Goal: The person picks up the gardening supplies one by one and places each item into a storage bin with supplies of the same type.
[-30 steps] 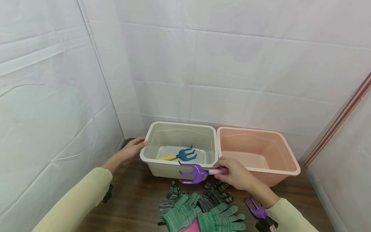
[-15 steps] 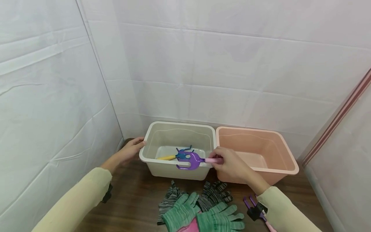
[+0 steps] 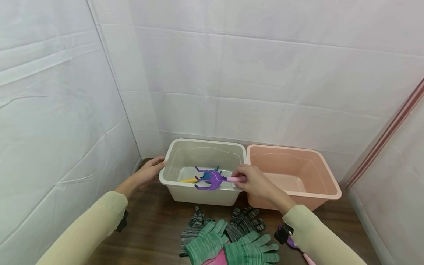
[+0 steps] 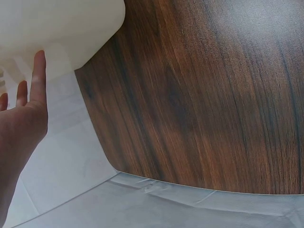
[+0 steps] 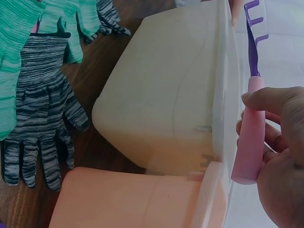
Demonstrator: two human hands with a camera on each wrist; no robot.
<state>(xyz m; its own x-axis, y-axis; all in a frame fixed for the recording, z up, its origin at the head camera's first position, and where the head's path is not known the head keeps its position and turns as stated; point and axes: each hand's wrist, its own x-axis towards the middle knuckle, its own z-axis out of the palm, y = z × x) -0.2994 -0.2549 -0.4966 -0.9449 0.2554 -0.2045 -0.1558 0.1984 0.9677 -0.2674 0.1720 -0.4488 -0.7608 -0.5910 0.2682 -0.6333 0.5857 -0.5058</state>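
Observation:
My right hand (image 3: 253,180) grips the pink handle (image 5: 249,137) of a purple hand rake (image 3: 216,179), its tines pointing left above the grey basin (image 3: 192,193). In the right wrist view the thumb lies along the handle, with the other fingers curled behind it. Inside the basin lies a blue hand rake with a yellow handle (image 3: 189,180), partly covered by the purple one in the head view. My left hand (image 3: 151,170) is at the basin's left end. Seen from the left wrist, its fingers (image 4: 39,80) are straight along the basin's outer wall.
A salmon-pink basin (image 3: 298,162) stands right beside the grey one. In front lie green gloves (image 3: 207,241), grey-black gloves (image 3: 243,222) and something pink. Another hand rake (image 3: 308,259) is partly hidden under the right sleeve. White sheeting (image 3: 212,73) encloses the wooden table (image 3: 149,221).
My right hand has carried the purple hand rake up and to the left, from in front of the grey basin to over its opening. The left hand stays at the basin's end.

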